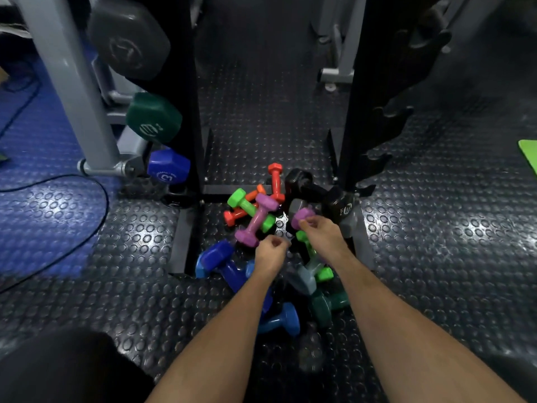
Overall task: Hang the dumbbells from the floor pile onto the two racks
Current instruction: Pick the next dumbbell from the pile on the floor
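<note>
Head camera looks steeply down, close over the floor pile (270, 245).

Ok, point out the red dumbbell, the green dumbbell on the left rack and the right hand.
red dumbbell (276, 181), head view, on its handle.
green dumbbell on the left rack (154, 117), head view, on its facing end.
right hand (321, 231), head view, on its back.
</note>
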### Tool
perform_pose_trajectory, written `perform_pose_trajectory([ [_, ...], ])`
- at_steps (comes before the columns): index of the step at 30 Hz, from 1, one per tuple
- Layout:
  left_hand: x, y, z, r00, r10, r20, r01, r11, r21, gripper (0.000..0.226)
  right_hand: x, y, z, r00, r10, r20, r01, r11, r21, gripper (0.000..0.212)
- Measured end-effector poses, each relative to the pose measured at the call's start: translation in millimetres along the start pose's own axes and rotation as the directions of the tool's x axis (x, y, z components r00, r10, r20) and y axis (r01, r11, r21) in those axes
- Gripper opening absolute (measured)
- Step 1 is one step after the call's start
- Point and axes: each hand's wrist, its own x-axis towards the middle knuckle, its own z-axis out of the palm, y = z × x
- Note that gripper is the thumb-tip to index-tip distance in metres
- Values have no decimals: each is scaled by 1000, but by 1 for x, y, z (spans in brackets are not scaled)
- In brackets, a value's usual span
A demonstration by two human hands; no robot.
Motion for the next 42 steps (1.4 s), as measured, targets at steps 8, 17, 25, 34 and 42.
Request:
perform_pose_trajectory([
  [8, 13, -35, 16, 996, -93, -2, 93, 995, 39, 14, 14, 29, 6, 999, 3, 33, 1, 992, -123, 24],
  [17, 18, -33, -14, 999, -29, -33, 32, 996, 81, 17, 23, 26, 30, 993, -59, 105, 64, 997, -46, 18],
  [25, 20, -12, -47, 984, -38, 173, -134, 481, 867, 34, 12, 23, 81, 952, -82, 296, 134, 978, -158, 23],
  [34, 28, -27, -41, 933, -202, 297, -270, 152, 951, 59, 23, 48, 130, 948, 80, 308, -41, 991, -130, 36],
  [42, 32, -29, -56, 930, -151, 336, -272, 336, 902, 50, 69, 89, 154, 933, 157, 323, -234, 948, 216, 21],
])
